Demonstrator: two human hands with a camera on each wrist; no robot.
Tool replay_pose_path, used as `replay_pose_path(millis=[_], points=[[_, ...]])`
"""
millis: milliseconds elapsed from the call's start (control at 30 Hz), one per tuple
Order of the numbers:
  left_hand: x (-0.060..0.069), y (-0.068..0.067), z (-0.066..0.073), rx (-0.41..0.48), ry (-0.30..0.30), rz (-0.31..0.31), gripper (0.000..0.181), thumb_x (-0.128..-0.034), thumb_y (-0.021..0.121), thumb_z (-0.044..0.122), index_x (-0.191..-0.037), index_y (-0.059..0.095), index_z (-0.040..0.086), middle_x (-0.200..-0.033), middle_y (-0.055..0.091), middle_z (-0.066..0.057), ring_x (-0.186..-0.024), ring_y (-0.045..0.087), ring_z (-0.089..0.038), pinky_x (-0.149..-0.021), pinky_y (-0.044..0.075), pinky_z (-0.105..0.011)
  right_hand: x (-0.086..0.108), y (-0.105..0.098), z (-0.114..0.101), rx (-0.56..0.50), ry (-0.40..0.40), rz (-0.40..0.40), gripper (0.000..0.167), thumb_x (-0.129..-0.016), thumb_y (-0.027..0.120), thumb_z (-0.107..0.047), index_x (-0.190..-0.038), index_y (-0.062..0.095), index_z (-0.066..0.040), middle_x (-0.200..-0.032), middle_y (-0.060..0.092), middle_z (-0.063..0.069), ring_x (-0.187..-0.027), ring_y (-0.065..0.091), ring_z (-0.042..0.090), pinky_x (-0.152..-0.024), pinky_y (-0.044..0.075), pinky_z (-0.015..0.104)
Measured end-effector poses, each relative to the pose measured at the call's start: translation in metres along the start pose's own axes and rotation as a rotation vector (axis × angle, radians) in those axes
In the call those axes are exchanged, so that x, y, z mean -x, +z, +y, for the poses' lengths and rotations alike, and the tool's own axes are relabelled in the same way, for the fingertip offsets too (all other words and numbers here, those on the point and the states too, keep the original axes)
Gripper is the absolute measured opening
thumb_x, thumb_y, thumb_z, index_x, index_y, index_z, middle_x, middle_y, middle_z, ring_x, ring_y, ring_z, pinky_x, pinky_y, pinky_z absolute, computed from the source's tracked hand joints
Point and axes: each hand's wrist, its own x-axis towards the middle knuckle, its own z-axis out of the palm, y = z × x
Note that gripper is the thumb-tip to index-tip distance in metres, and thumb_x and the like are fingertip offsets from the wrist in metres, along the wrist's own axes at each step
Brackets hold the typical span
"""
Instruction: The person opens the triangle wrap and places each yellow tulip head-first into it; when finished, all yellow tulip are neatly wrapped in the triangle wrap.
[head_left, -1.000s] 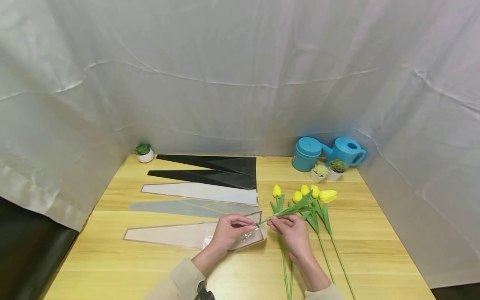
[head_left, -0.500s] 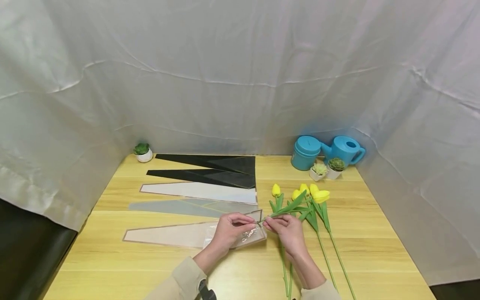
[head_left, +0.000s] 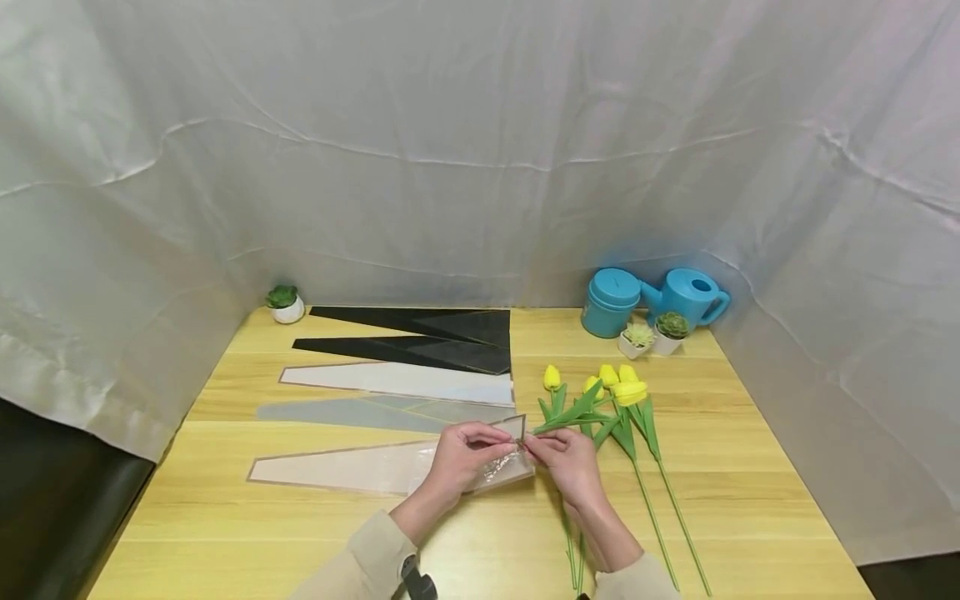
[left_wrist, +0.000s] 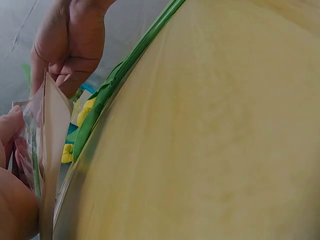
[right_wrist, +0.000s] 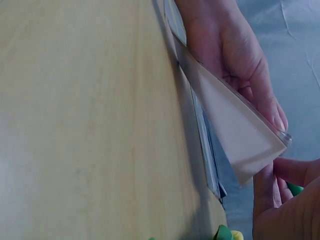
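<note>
A tapered, clear-fronted flower sleeve (head_left: 337, 470) with a brown border lies on the table, its wide end lifted. My left hand (head_left: 467, 457) pinches the film at that end, and in the left wrist view the mouth gapes apart. My right hand (head_left: 567, 468) pinches the stem of a yellow tulip (head_left: 630, 392) close beside the mouth. The tulip's leaves (head_left: 576, 410) point away to the right. In the left wrist view a length of green stem (left_wrist: 35, 157) shows behind the clear film. From the right wrist, the fingers cover most of the stem.
Farther back lie a grey sleeve (head_left: 330, 412), a white sleeve (head_left: 397, 382) and black sleeves (head_left: 420, 352). Several loose tulips (head_left: 667, 492) lie to the right. A blue canister (head_left: 611, 304), watering can (head_left: 686, 296) and small potted plants (head_left: 636, 340) stand at the back.
My right hand has moved left towards the sleeve's mouth, taking the tulip with it. The stem's end has passed in behind the film. My left hand has stayed nearly still.
</note>
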Motion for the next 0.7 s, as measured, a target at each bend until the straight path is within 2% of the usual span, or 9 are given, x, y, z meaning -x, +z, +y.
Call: replay_pose_path(millis=[167,300,400,567,700], points=[[-0.001,-0.001,-0.001,-0.004,0.008,-0.002,0.021,-0.0818,0.087,0.007,-0.098,0.079,-0.004,-0.094,0.080,-0.013,-0.084,0.075,-0.008,-0.079,0.061,-0.023,0.000,0.001,0.003,0.051,0.003,-0.003,0.028,-0.093,0.078,-0.014,-0.111,0.071,0.007,-0.104,0.078,0.020,-0.092,0.078,0.022,-0.078,0.061,0.021],[-0.002,-0.001,-0.001,-0.021,-0.003,-0.011,0.021,-0.0819,0.088,0.008,-0.098,0.079,-0.003,-0.096,0.080,-0.016,-0.084,0.075,-0.008,-0.078,0.060,-0.022,0.001,-0.005,0.006,0.005,0.037,-0.042,0.026,-0.098,0.072,-0.010,-0.114,0.071,0.010,-0.107,0.077,0.022,-0.094,0.078,0.021,-0.081,0.062,0.024],[-0.002,-0.003,-0.003,-0.045,-0.011,-0.022,0.021,-0.0825,0.088,0.009,-0.098,0.080,-0.002,-0.096,0.080,-0.015,-0.084,0.075,-0.008,-0.078,0.060,-0.022,0.003,-0.013,0.007,-0.040,0.061,-0.074,0.025,-0.100,0.066,-0.006,-0.116,0.071,0.012,-0.108,0.076,0.023,-0.094,0.078,0.022,-0.083,0.062,0.026],[-0.002,-0.008,-0.007,-0.069,-0.017,-0.022,0.019,-0.0831,0.087,0.009,-0.098,0.080,-0.001,-0.097,0.080,-0.015,-0.082,0.074,-0.008,-0.076,0.060,-0.022,0.007,-0.027,0.001,-0.039,0.067,-0.088,0.028,-0.100,0.066,-0.007,-0.122,0.068,0.011,-0.111,0.075,0.024,-0.096,0.078,0.023,-0.086,0.062,0.029],[-0.002,-0.009,-0.010,-0.062,-0.026,-0.037,0.021,-0.0828,0.087,0.009,-0.099,0.080,-0.001,-0.099,0.080,-0.016,-0.082,0.074,-0.008,-0.077,0.061,-0.023,0.006,-0.049,-0.010,0.014,0.013,-0.064,0.031,-0.099,0.068,-0.006,-0.126,0.066,0.010,-0.111,0.075,0.024,-0.093,0.077,0.023,-0.087,0.062,0.031]])
